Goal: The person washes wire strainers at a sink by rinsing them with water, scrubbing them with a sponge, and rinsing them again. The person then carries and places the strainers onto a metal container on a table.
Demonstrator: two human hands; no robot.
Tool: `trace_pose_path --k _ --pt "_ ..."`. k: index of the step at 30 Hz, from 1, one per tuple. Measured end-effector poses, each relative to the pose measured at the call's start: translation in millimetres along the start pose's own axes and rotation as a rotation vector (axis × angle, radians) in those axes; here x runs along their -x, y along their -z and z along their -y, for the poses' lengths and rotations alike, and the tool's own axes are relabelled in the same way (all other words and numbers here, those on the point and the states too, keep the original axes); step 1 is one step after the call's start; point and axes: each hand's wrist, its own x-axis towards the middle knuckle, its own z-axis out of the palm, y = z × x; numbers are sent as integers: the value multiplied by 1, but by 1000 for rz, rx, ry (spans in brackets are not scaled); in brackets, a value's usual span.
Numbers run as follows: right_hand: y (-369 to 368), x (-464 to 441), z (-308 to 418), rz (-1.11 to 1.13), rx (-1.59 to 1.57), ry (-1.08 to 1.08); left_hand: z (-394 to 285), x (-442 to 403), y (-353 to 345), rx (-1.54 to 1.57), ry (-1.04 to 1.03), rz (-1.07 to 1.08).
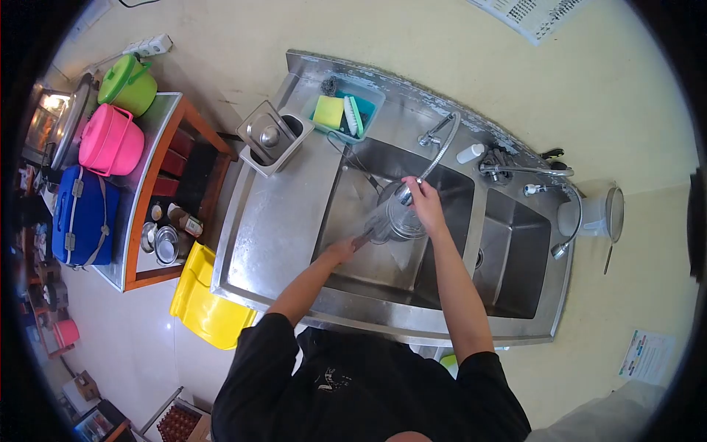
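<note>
My right hand (423, 200) is closed round the metal spray head (403, 194) at the end of a flexible hose (447, 141), over the large sink basin. Water sprays from it down to the left. Lower left, my left hand (342, 250) has its fingers closed on something in the spray that I cannot make out. Clear, round, glass-like items (404, 221) are below the spray head, blurred by the water. A wire utensil (357, 158) leans in the basin's upper left corner.
A tub with sponge and brush (374, 99) and a metal container with lids (276, 158) stand on the steel counter (258, 236). A second basin (515, 258) lies right. A yellow bin (213, 302) and a shelf unit (151, 214) are left.
</note>
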Motion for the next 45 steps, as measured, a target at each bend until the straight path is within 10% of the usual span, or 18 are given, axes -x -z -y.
trace_pose_path --k 5,8,10,16,22,25,28,36,45 --pt "15 -7 -32 -174 212 128 -28 -16 9 8 82 -67" --pt "17 -6 -26 -191 198 111 -75 -34 11 394 -37 -318" --pt "10 -4 -17 -170 70 -16 -97 -71 1 1166 8 -118" --pt "-13 -2 -36 -297 -116 121 -211 -53 79 1987 248 -150" --pt "-43 5 -40 -409 -659 97 -262 -33 130 849 -474 -784" --pt "-47 9 -45 -349 -909 120 -270 -17 158 534 -433 -402" --pt "-55 11 -80 -282 -937 94 -257 -31 152 263 -590 -556" --pt "-69 -13 -144 -205 -1201 -131 -259 -20 139 531 -525 -509" --pt "1 2 -42 -671 -443 17 -246 -32 116 896 -358 -340"
